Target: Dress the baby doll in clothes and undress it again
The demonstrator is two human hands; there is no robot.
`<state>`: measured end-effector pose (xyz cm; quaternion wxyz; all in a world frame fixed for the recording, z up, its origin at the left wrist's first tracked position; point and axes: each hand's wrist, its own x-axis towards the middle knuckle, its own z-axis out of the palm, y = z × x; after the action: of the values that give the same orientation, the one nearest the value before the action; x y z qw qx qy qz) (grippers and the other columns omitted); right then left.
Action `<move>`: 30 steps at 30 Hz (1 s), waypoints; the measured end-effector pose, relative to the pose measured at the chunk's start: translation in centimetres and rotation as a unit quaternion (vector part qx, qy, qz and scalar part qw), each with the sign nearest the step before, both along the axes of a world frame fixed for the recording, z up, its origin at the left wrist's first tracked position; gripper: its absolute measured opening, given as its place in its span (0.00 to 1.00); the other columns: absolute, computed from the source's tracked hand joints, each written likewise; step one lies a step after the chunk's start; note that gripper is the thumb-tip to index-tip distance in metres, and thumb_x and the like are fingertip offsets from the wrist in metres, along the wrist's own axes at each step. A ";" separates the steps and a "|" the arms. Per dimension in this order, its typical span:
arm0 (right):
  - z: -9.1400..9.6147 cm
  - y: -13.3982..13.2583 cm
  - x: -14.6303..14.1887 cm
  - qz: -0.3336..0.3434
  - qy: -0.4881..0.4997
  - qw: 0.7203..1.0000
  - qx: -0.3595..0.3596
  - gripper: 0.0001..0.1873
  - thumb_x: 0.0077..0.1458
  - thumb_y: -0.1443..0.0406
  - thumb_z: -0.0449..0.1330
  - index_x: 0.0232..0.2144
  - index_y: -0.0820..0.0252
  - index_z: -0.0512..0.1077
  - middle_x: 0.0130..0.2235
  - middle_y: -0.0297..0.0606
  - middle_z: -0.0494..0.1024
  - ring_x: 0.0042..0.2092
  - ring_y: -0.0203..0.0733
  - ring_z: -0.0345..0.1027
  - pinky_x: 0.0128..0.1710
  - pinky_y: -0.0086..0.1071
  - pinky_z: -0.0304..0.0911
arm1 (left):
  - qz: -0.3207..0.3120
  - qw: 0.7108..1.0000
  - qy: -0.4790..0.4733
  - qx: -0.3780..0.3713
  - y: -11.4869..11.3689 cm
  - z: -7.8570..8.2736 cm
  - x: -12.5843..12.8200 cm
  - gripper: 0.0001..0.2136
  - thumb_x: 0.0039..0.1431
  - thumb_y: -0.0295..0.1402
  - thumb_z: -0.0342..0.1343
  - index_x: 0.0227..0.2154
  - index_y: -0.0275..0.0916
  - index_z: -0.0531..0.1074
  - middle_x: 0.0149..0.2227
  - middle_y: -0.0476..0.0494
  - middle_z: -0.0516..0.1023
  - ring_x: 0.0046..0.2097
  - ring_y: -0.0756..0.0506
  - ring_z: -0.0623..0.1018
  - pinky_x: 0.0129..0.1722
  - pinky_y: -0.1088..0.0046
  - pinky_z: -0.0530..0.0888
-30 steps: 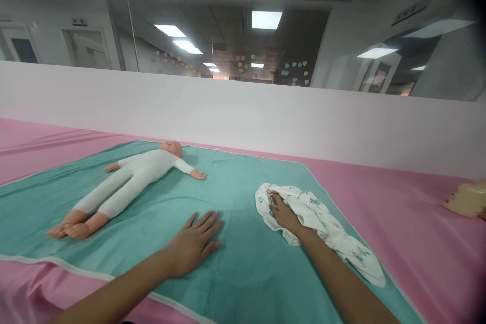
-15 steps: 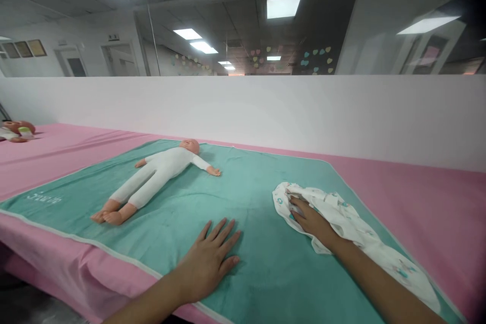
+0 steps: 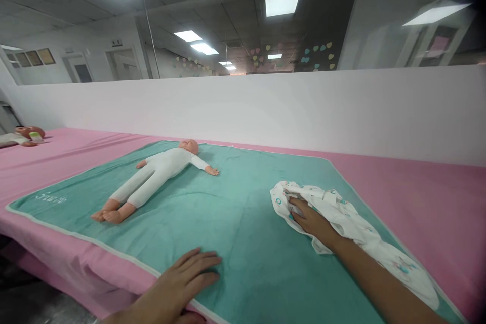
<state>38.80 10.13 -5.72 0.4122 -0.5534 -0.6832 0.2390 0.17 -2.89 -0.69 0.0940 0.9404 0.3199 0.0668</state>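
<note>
A baby doll [image 3: 155, 174] in a white bodysuit lies on its back at the far left of a teal mat [image 3: 235, 212]. My right hand [image 3: 309, 220] rests on a crumpled white printed cloth [image 3: 349, 225] at the mat's right side, its fingers curled into the folds. My left hand [image 3: 182, 281] lies flat near the mat's front edge, fingers stretched out, holding nothing.
The mat covers a pink sheet [image 3: 417, 197] on a long table. A white partition wall [image 3: 266, 111] runs along the back. Another doll [image 3: 23, 135] lies at the far left end. The table's front edge drops off at the lower left.
My left hand has slid back toward me to the mat's front edge. My right hand stays on the cloth. The view has shifted slightly.
</note>
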 end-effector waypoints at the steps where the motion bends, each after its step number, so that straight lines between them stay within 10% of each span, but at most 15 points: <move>1: 0.0 0.0 0.0 0.004 -0.021 1.000 -0.002 0.21 0.47 0.57 0.57 0.45 0.52 0.71 0.51 0.39 0.71 0.53 0.54 0.62 0.55 0.48 0.53 | 0.019 1.000 -0.015 0.009 -0.2 0.1 -0.6 0.21 0.58 0.48 0.51 0.53 0.48 0.65 0.58 0.46 0.65 0.58 0.41 0.64 0.60 0.61 0.60; 5: -0.2 0.2 -0.1 0.008 -0.059 0.998 -0.001 0.19 0.48 0.58 0.54 0.45 0.51 0.70 0.50 0.39 0.71 0.51 0.53 0.63 0.54 0.47 0.55 | 0.065 0.996 -0.051 0.036 -1.1 0.6 -1.5 0.09 0.59 0.41 0.52 0.31 0.41 0.68 0.39 0.46 0.73 0.42 0.45 0.70 0.43 0.69 0.69; 15: -0.2 0.5 -0.2 0.023 -0.193 0.980 0.034 0.20 0.55 0.60 0.47 0.48 0.56 0.66 0.54 0.42 0.67 0.55 0.46 0.59 0.57 0.41 0.54 | -0.025 0.985 -0.099 0.140 -2.6 -1.5 -1.3 0.07 0.61 0.31 0.48 0.27 0.39 0.63 0.29 0.48 0.70 0.32 0.48 0.67 0.35 0.71 0.64; 20: 1.2 -0.6 -1.0 -0.002 -0.307 0.950 0.053 0.20 0.58 0.63 0.42 0.46 0.61 0.68 0.48 0.44 0.72 0.50 0.46 0.64 0.51 0.39 0.58 | 0.033 0.995 -0.096 -0.016 -2.9 1.6 -0.7 0.09 0.63 0.35 0.48 0.27 0.39 0.64 0.29 0.51 0.71 0.32 0.50 0.70 0.33 0.75 0.65; 24: 3.0 -4.3 -2.4 -0.056 -0.326 0.939 0.091 0.20 0.60 0.64 0.41 0.43 0.58 0.71 0.44 0.41 0.74 0.46 0.45 0.66 0.47 0.37 0.60 | -0.011 0.994 -0.109 -0.017 -1.8 2.9 1.0 0.12 0.59 0.40 0.53 0.44 0.43 0.68 0.44 0.48 0.74 0.44 0.46 0.73 0.43 0.72 0.69; 27: 3.7 -8.3 -2.0 -0.129 -0.293 0.944 0.075 0.19 0.60 0.61 0.42 0.45 0.53 0.69 0.48 0.34 0.72 0.49 0.41 0.66 0.45 0.34 0.61 | -0.129 0.989 -0.042 0.050 -0.8 0.8 3.2 0.34 0.54 0.43 0.58 0.61 0.41 0.53 0.62 0.42 0.58 0.60 0.40 0.62 0.57 0.62 0.61; 30: 3.9 -13.0 1.0 -0.274 -0.292 0.916 0.025 0.18 0.60 0.56 0.43 0.45 0.50 0.68 0.49 0.33 0.72 0.47 0.42 0.67 0.42 0.35 0.63 | -0.154 0.981 -0.008 0.119 -0.4 -2.5 5.1 0.33 0.57 0.38 0.56 0.62 0.38 0.49 0.63 0.42 0.55 0.62 0.41 0.58 0.61 0.60 0.56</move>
<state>39.83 -2.90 -1.86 0.2571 -0.7535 -0.6006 -0.0732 5.30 -3.29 -3.17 -0.0067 0.9824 0.1599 0.0961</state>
